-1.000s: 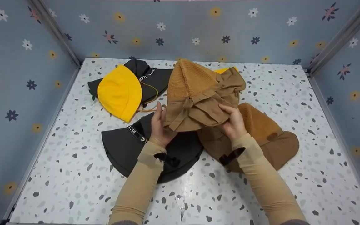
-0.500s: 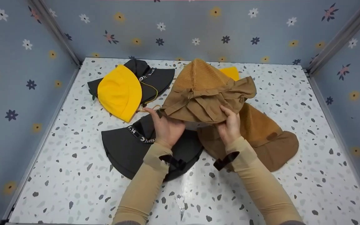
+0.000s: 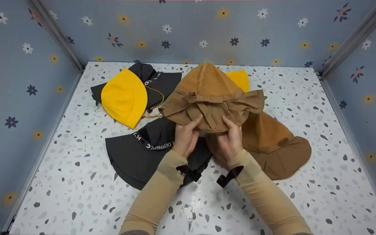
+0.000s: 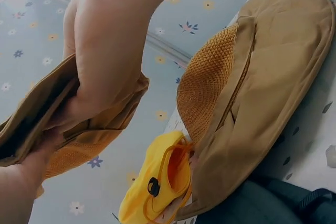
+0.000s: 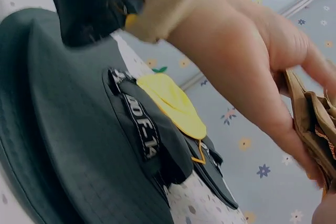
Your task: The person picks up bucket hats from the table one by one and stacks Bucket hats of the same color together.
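Observation:
I hold a tan hat with a mesh crown (image 3: pixel 209 94) up over the table with both hands. My left hand (image 3: pixel 187 134) grips its near brim from below, thumb on top. My right hand (image 3: pixel 230 135) grips the brim right beside it. In the left wrist view fingers curl round the tan fabric (image 4: pixel 37 124). The right wrist view shows the same folded brim (image 5: pixel 315 124) at the right edge.
A second tan hat (image 3: pixel 273 143) lies flat at the right, a black hat (image 3: pixel 135 153) with a lettered band under my left forearm. Further back a yellow hat (image 3: pixel 124 96) rests on another black hat (image 3: pixel 163 81). More yellow (image 3: pixel 240 79) shows behind. Flowered walls (image 3: pixel 28 81) surround the speckled table (image 3: pixel 77 202).
Both hands have slid inward along the brim until they sit side by side. The tan hat has turned and spread wider, its crown now pointing away from me.

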Available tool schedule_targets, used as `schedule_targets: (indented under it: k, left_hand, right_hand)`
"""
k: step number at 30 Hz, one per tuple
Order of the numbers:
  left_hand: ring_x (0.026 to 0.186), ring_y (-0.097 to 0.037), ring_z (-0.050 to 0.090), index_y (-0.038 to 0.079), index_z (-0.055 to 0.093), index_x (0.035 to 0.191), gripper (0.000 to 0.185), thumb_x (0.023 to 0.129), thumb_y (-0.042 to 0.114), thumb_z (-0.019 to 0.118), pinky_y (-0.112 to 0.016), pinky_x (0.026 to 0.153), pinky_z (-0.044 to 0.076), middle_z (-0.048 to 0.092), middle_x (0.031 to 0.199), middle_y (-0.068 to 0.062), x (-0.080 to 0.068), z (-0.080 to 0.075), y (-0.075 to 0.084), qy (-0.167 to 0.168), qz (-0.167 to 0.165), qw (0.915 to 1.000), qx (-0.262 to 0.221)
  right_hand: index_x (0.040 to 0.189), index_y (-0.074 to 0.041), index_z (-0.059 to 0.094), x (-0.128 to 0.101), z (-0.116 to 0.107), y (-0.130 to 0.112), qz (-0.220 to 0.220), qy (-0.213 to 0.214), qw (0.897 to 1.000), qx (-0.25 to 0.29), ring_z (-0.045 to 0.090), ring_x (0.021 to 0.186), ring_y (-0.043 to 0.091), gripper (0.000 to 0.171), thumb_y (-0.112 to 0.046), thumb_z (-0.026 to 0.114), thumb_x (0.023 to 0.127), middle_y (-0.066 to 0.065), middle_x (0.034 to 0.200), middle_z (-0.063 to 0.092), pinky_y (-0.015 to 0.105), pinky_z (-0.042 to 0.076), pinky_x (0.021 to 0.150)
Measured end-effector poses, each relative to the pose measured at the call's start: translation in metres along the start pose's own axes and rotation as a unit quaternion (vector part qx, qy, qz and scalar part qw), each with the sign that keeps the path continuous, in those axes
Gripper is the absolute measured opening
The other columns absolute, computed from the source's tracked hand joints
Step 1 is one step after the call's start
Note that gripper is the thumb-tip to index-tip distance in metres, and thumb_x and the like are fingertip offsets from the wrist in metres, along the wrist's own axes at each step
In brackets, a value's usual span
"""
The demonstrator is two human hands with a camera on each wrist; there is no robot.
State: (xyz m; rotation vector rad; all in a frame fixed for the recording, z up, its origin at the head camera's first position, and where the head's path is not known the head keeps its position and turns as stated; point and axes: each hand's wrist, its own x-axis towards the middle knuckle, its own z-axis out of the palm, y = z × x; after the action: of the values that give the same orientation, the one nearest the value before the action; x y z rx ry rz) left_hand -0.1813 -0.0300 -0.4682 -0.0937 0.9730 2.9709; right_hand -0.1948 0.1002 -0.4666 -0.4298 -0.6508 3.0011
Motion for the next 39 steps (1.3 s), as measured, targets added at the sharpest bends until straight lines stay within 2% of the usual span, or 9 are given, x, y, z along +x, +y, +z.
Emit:
schedule_targets:
  k: [5,10,12,17,20,24,30,35,39]
  left_hand:
    - [0.132,-0.027,0.05,0.007,0.033,0.148,0.061,0.093,-0.017,0.048,-0.036,0.106,0.047,0.052,0.135,-0.011,0.0,-0.002,0.005,0.034,0.001,0.9994,-0.01]
    - [0.115,-0.019,0.061,0.004,0.04,0.139,0.053,0.092,-0.02,0.046,-0.031,0.096,0.054,0.059,0.122,-0.009,0.0,-0.004,0.01,0.03,0.007,0.9988,-0.038]
    - [0.111,-0.018,0.063,0.003,0.042,0.135,0.05,0.091,-0.021,0.045,-0.03,0.093,0.055,0.061,0.119,-0.009,0.0,-0.005,0.012,0.028,0.01,0.9984,-0.047]
    - [0.108,-0.018,0.065,0.005,0.043,0.133,0.05,0.091,-0.022,0.043,-0.03,0.09,0.056,0.061,0.117,-0.009,-0.002,-0.009,0.017,0.031,0.009,0.9981,-0.053]
    - [0.113,-0.019,0.062,0.009,0.04,0.137,0.055,0.091,-0.022,0.042,-0.032,0.094,0.055,0.058,0.124,-0.009,-0.003,-0.012,0.019,0.025,0.002,0.9985,-0.05]
    - [0.119,-0.021,0.059,0.013,0.037,0.14,0.061,0.091,-0.022,0.042,-0.037,0.099,0.053,0.052,0.131,-0.009,-0.002,-0.014,0.022,0.014,-0.008,0.9985,-0.053]
    - [0.123,-0.024,0.057,0.012,0.038,0.141,0.058,0.092,-0.019,0.043,-0.04,0.104,0.049,0.052,0.134,-0.011,0.001,-0.015,0.023,0.007,-0.012,0.9988,-0.047]
    - [0.124,-0.022,0.058,0.014,0.04,0.142,0.053,0.096,-0.011,0.045,-0.04,0.106,0.048,0.055,0.135,-0.008,0.0,-0.015,0.021,0.004,-0.024,0.9985,-0.048]
    - [0.12,-0.019,0.061,0.014,0.043,0.141,0.049,0.097,-0.009,0.047,-0.039,0.106,0.048,0.06,0.129,-0.005,-0.001,-0.014,0.017,-0.015,-0.026,0.998,-0.056]
  right_hand:
    - [0.143,-0.013,0.041,-0.006,0.0,-0.001,0.016,-0.016,1.0,-0.015,0.049,0.133,0.023,0.055,0.016,0.041,0.096,0.007,0.141,0.05,0.035,0.045,0.108]
    - [0.119,-0.003,0.058,-0.005,-0.004,-0.013,0.069,-0.046,0.996,-0.036,0.065,0.105,0.02,0.025,0.005,0.043,0.1,0.007,0.116,0.065,0.03,0.054,0.091]
    - [0.109,-0.002,0.062,-0.002,-0.007,-0.021,0.093,-0.056,0.993,-0.035,0.067,0.096,0.02,0.02,-0.003,0.043,0.102,0.007,0.106,0.069,0.03,0.055,0.085]
    - [0.111,-0.006,0.066,0.007,-0.02,-0.044,0.154,-0.078,0.984,-0.046,0.068,0.095,0.019,0.025,-0.02,0.046,0.105,0.005,0.107,0.072,0.029,0.055,0.083]
    - [0.114,-0.006,0.066,0.01,-0.026,-0.056,0.17,-0.076,0.982,-0.043,0.066,0.1,0.019,0.026,-0.022,0.048,0.105,0.005,0.111,0.07,0.029,0.055,0.086]
    - [0.107,-0.001,0.067,0.011,-0.03,-0.067,0.153,-0.083,0.984,-0.037,0.065,0.099,0.02,0.024,-0.013,0.047,0.104,0.009,0.108,0.068,0.03,0.055,0.086]
    - [0.097,0.006,0.066,0.009,-0.029,-0.074,0.113,-0.098,0.988,-0.048,0.065,0.089,0.021,0.017,0.008,0.049,0.097,0.011,0.098,0.066,0.029,0.056,0.081]
    - [0.097,0.008,0.063,0.006,-0.026,-0.074,0.079,-0.075,0.992,-0.07,0.066,0.089,0.021,0.023,0.019,0.044,0.093,0.013,0.1,0.063,0.027,0.058,0.078]
    - [0.088,0.01,0.064,0.003,-0.024,-0.07,0.055,-0.054,0.996,-0.05,0.067,0.076,0.022,0.025,0.026,0.045,0.088,0.015,0.089,0.063,0.027,0.059,0.069]
